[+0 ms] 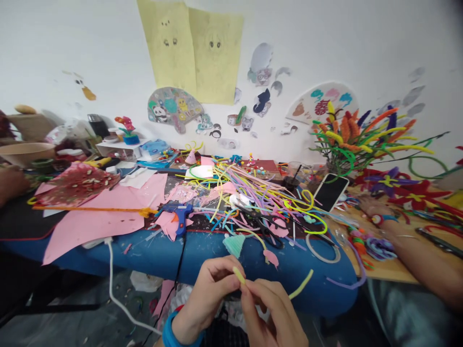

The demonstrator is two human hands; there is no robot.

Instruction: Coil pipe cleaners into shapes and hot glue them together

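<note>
Just before the near edge of the counter [144, 258], my left hand [217, 285] and right hand [272, 308] pinched a yellow pipe cleaner [239, 275]; step judged as shaping, next move calling for steady pressure.

The head camera looks down across the nearby table [144, 255].

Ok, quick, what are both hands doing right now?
Left hand: closed, pinching a thin, pale yellow, fuzzy craft stem.
Right hand: closed, pinching that stem too.
</note>
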